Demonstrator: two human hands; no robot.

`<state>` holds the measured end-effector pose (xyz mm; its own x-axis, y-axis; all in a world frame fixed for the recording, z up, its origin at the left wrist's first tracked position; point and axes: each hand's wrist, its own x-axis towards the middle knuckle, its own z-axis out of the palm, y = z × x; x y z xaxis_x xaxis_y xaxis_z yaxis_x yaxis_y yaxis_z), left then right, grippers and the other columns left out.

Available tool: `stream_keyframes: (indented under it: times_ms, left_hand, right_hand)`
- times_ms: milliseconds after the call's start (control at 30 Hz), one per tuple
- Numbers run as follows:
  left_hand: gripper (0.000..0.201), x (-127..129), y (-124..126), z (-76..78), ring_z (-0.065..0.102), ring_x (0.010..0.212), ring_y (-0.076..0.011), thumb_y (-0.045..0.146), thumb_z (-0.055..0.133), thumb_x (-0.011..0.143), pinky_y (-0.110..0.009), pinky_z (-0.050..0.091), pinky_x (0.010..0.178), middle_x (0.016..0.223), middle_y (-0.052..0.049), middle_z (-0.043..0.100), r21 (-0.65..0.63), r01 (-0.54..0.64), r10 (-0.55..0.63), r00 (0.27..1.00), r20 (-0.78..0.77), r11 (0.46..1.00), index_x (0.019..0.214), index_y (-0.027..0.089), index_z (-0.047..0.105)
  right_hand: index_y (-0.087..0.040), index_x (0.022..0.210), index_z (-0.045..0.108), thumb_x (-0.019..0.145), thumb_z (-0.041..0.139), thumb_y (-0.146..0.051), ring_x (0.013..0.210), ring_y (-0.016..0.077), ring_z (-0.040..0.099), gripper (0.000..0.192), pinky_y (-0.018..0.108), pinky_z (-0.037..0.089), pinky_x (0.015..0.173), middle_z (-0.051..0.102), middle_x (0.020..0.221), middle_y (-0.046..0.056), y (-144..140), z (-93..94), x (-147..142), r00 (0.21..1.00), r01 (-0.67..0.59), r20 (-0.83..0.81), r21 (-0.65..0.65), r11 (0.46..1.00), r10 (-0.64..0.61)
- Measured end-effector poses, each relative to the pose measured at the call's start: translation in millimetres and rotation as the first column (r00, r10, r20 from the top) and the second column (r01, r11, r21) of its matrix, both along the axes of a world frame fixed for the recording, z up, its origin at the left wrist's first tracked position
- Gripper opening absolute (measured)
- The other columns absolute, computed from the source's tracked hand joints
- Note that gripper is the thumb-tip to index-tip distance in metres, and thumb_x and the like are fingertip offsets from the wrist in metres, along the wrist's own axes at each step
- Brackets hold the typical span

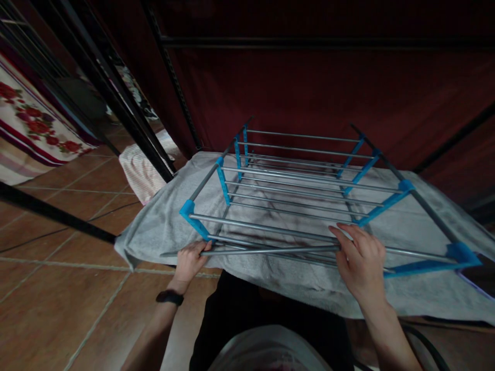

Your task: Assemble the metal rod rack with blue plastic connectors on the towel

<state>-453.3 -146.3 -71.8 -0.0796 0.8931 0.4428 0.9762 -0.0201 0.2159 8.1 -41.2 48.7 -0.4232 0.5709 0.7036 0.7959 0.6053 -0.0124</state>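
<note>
A rack of grey metal rods (266, 227) joined by blue plastic connectors (188, 207) lies on a grey cloth (162, 221) in front of me. Across its near side runs a metal rod (270, 251), slanting slightly over the rods behind it. My left hand (190, 262) is closed around this rod close to its left end, beside a blue corner piece. At the other end, my right hand (360, 260) holds the rod between thumb and fingers, its fingers reaching over the rack's front bar. My right palm hides the rod's right tip.
A dark red curtain (309, 87) hangs behind the rack. Black metal poles (127, 118) stand at the left, and another bar (58, 213) reaches the cloth's left corner. Brown floor tiles (58, 288) lie below, with a striped cloth (141, 172) and a flowered blanket (42, 121) farther back.
</note>
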Motion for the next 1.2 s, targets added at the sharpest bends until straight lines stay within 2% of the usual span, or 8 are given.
stream_keyframes:
  times_ms: [133, 233, 400, 500, 600, 867, 1067, 1200]
  left_hand:
    - [0.041, -5.9, -3.7, 2.3, 0.066, 0.066, -0.0201, 0.041, 0.045, 0.099, -0.028, 0.04, 0.06, 0.068, -0.006, 0.071, -0.018, -0.038, 0.038, 0.998, -0.046, 0.999, 0.074, 0.02, 0.069]
    - [0.04, -3.4, -2.5, 5.2, 0.067, 0.069, -0.0208, 0.04, 0.044, 0.099, -0.028, 0.04, 0.061, 0.072, -0.007, 0.072, -0.018, -0.005, 0.003, 0.997, -0.079, 1.0, 0.079, 0.019, 0.071]
    - [0.04, 21.7, 6.6, 18.7, 0.068, 0.071, -0.0206, 0.04, 0.045, 0.101, -0.028, 0.04, 0.063, 0.071, -0.006, 0.072, -0.079, 0.047, -0.059, 0.986, -0.156, 0.996, 0.075, 0.019, 0.068]
    - [0.035, 42.1, 13.2, 29.7, 0.069, 0.076, -0.0206, 0.036, 0.047, 0.101, -0.028, 0.042, 0.067, 0.076, -0.006, 0.074, -0.141, 0.09, -0.11, 0.984, -0.142, 0.986, 0.079, 0.019, 0.07]
    - [0.029, 57.6, 18.2, 40.0, 0.071, 0.08, -0.0211, 0.031, 0.05, 0.1, -0.029, 0.044, 0.07, 0.083, -0.007, 0.076, -0.227, 0.113, -0.139, 0.985, -0.102, 0.967, 0.085, 0.019, 0.072]
    - [0.013, 81.4, 19.7, 59.6, 0.073, 0.091, -0.0248, 0.024, 0.061, 0.092, -0.029, 0.046, 0.07, 0.096, -0.007, 0.078, -0.44, 0.007, -0.063, 0.991, -0.115, 0.898, 0.097, 0.022, 0.073]
    - [0.013, 97.5, 24.8, 61.3, 0.073, 0.095, -0.025, 0.022, 0.059, 0.092, -0.029, 0.046, 0.074, 0.096, -0.007, 0.078, -0.481, 0.023, -0.095, 0.988, -0.126, 0.876, 0.097, 0.024, 0.072]
    - [0.016, 102.6, 29.5, 59.7, 0.074, 0.092, -0.0249, 0.028, 0.057, 0.095, -0.028, 0.045, 0.071, 0.094, -0.006, 0.079, -0.504, -0.017, -0.051, 0.991, -0.121, 0.864, 0.094, 0.023, 0.072]
  right_hand:
    - [-0.032, 0.142, 0.053, 0.088, 0.052, -0.005, 0.125, 0.0278, 0.056, 0.061, 0.046, 0.046, 0.101, 0.061, 0.132, 0.01, -2.5, -6.1, 1.2, 0.995, -0.018, -0.102, 0.035, 0.999, 0.022]
    - [-0.034, 0.143, 0.054, 0.087, 0.054, -0.002, 0.125, 0.0288, 0.055, 0.065, 0.048, 0.048, 0.101, 0.058, 0.134, 0.01, -9.2, -11.6, 2.5, 0.979, -0.017, -0.201, 0.104, 0.994, 0.038]
    - [-0.031, 0.141, 0.057, 0.087, 0.061, -0.007, 0.129, 0.0316, 0.05, 0.059, 0.055, 0.045, 0.105, 0.055, 0.136, 0.012, -21.1, -20.5, 9.6, 0.95, 0.107, -0.311, 0.213, 0.971, -0.036]
    - [-0.025, 0.14, 0.057, 0.087, 0.064, -0.015, 0.134, 0.0342, 0.045, 0.054, 0.06, 0.04, 0.109, 0.05, 0.142, 0.015, -23.1, -23.9, 18.3, 0.904, 0.216, -0.407, 0.166, 0.962, -0.133]
    - [-0.019, 0.143, 0.053, 0.086, 0.065, -0.021, 0.137, 0.0366, 0.042, 0.058, 0.063, 0.036, 0.111, 0.041, 0.148, 0.019, -22.8, -25.9, 31.2, 0.841, 0.293, -0.497, 0.081, 0.953, -0.216]
    - [-0.017, 0.154, 0.036, 0.079, 0.067, -0.027, 0.142, 0.0381, 0.034, 0.082, 0.062, 0.025, 0.119, 0.037, 0.15, 0.021, -16.7, -36.8, 71.8, 0.731, 0.416, -0.575, -0.049, 0.908, -0.367]
    - [-0.023, 0.155, 0.033, 0.08, 0.064, -0.025, 0.144, 0.0363, 0.031, 0.081, 0.061, 0.036, 0.112, 0.031, 0.155, 0.017, -20.6, -38.1, 70.9, 0.635, 0.402, -0.675, -0.125, 0.907, -0.375]
    - [-0.026, 0.153, 0.037, 0.078, 0.065, -0.025, 0.144, 0.0357, 0.031, 0.08, 0.058, 0.036, 0.114, 0.033, 0.153, 0.016, -22.6, -34.8, 77.5, 0.591, 0.445, -0.696, -0.142, 0.884, -0.409]
